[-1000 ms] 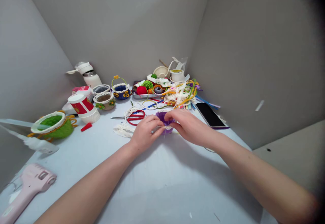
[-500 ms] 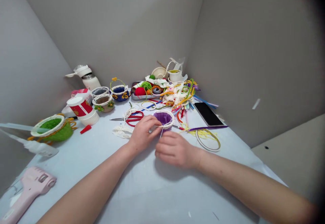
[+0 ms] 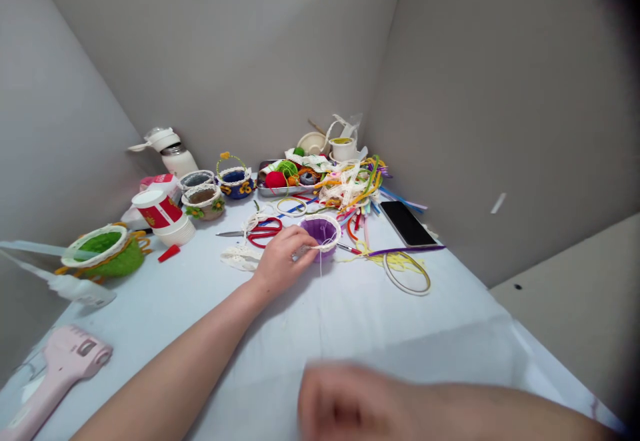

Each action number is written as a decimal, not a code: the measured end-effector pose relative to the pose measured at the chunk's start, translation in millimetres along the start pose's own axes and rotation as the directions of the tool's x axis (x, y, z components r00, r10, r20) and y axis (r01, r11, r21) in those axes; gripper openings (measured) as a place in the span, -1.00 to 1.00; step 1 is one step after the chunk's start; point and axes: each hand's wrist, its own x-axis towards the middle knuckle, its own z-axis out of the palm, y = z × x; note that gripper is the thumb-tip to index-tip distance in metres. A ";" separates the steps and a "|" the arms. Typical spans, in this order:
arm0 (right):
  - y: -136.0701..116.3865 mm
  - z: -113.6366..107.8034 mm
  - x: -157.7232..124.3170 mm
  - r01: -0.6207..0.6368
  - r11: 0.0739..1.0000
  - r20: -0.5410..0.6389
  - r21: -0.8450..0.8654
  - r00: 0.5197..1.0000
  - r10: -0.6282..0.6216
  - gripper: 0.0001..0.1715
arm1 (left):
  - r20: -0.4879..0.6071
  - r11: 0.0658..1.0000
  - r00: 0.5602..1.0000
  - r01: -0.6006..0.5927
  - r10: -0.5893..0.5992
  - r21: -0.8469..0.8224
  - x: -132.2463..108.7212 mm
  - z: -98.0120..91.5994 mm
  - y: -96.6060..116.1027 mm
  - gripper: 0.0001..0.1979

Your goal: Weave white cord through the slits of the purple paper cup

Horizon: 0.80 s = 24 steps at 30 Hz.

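My left hand (image 3: 283, 258) pinches the near left rim of a small purple basket (image 3: 320, 230), whose edge carries white lace trim. A thin white thread (image 3: 321, 294) comes off the rim and runs straight toward me. At its near end is my right hand (image 3: 345, 401), low in the view and blurred by motion, with its fingers curled closed; whether a needle is in them is hidden. Red-handled scissors (image 3: 265, 232) lie just left of the basket, and a strip of white lace (image 3: 240, 258) lies beside my left hand.
Finished little baskets, blue (image 3: 235, 184), brown (image 3: 203, 201) and green (image 3: 107, 254), stand at left near paper cups (image 3: 163, 218). A pink glue gun (image 3: 70, 368) lies front left. Behind are a yarn tray (image 3: 287, 191) and heaped trims (image 3: 350, 184); a phone (image 3: 407, 223) and hoop (image 3: 407, 281) lie right.
My right hand has moved from beside the basket down toward me, drawing the white thread out long. My left hand keeps its hold on the rim.
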 end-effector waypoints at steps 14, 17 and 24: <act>37.6 -50.4 45.0 -0.092 0.985 -0.577 0.148 0.800 0.162 -0.75 | 0.006 1.000 1.000 -0.023 0.023 -0.003 -0.3 1.2 1.7 -0.94; 30.1 -40.8 33.9 -0.252 0.967 -0.230 0.035 0.940 0.253 -0.82 | 0.001 1.000 1.000 -0.017 0.017 0.001 -0.1 0.6 2.0 -0.94; 16.3 -36.8 13.1 -0.240 0.966 0.149 -0.093 0.956 0.251 -0.88 | -0.002 1.000 1.000 -0.029 0.029 0.005 -0.5 0.8 0.2 -0.93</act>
